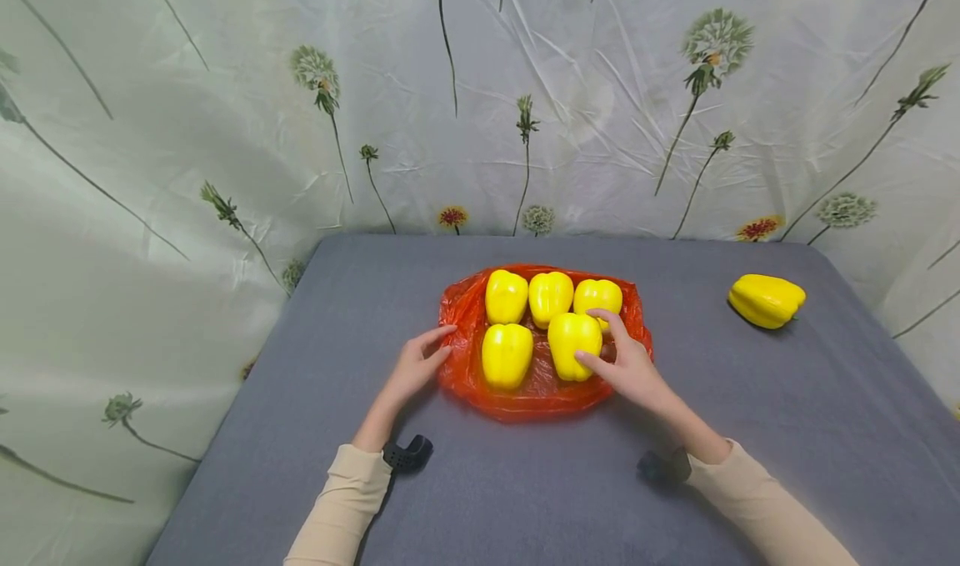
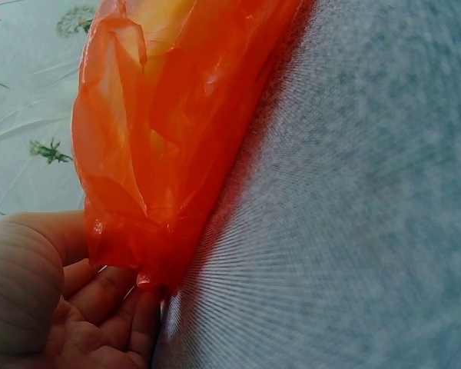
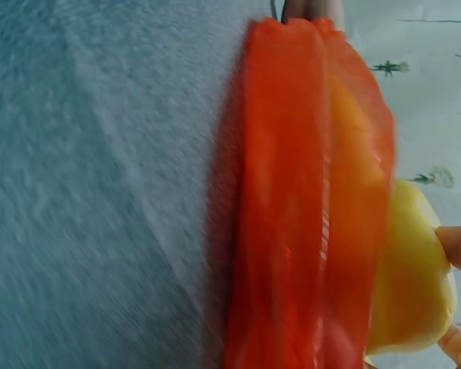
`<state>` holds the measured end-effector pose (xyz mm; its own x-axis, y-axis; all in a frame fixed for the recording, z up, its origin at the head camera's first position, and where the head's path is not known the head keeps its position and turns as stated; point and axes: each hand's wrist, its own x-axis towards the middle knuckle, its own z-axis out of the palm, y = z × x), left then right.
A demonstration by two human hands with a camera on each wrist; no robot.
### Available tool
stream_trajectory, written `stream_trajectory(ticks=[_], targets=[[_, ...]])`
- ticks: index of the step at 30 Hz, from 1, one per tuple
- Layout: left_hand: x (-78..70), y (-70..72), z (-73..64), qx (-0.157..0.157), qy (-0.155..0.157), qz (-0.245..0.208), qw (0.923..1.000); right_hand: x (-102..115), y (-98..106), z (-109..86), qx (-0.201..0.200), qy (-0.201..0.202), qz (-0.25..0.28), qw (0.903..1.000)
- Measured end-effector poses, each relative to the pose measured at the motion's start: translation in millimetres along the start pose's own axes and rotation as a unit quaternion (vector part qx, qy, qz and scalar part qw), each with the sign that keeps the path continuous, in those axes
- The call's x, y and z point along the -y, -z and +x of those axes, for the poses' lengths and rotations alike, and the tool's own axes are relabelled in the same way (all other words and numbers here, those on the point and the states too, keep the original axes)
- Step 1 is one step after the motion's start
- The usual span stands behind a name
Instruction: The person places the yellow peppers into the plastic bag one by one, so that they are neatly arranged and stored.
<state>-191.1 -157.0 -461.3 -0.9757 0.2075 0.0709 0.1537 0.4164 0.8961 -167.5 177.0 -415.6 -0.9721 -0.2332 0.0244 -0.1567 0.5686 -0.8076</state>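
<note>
An open red plastic bag (image 1: pixel 540 403) lies on the table with several yellow bell peppers in it, three in its far row. My right hand (image 1: pixel 633 370) grips a bell pepper (image 1: pixel 574 346) at the near right of the bag, thumb on its near side and fingers at its top. In the right wrist view that pepper (image 3: pixel 415 277) shows above the bag's rim, fingertips against it. At the bag's left edge, my left hand (image 1: pixel 416 366) pinches the plastic. The left wrist view shows the gathered bag edge (image 2: pixel 154 246) between thumb and fingers. Another pepper (image 1: pixel 507 356) stands at the near left inside the bag.
A single yellow bell pepper (image 1: pixel 767 301) lies on its side at the table's right. The table (image 1: pixel 525 499) has a grey cloth cover. Behind it and along the sides hangs a pale curtain (image 1: pixel 247 116) with a dandelion print.
</note>
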Motion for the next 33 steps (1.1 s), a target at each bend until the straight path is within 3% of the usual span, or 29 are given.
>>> stream_trajectory(ticks=[14, 26, 33], targets=[[5.2, -0.6, 2.3, 0.002, 0.016, -0.005, 0.9998, 1.5, -19.1, 4.1, 0.025, -0.03, -0.015, 0.9991], [4.4, -0.2, 2.2, -0.001, 0.0, 0.002, 1.0, -1.1, -27.3, 5.8, 0.033, -0.05, -0.009, 0.9982], [4.2, -1.4, 1.4, -0.006, 0.006, -0.004, 1.0, -1.9, -24.7, 3.9, 0.029, -0.039, -0.017, 0.9986]])
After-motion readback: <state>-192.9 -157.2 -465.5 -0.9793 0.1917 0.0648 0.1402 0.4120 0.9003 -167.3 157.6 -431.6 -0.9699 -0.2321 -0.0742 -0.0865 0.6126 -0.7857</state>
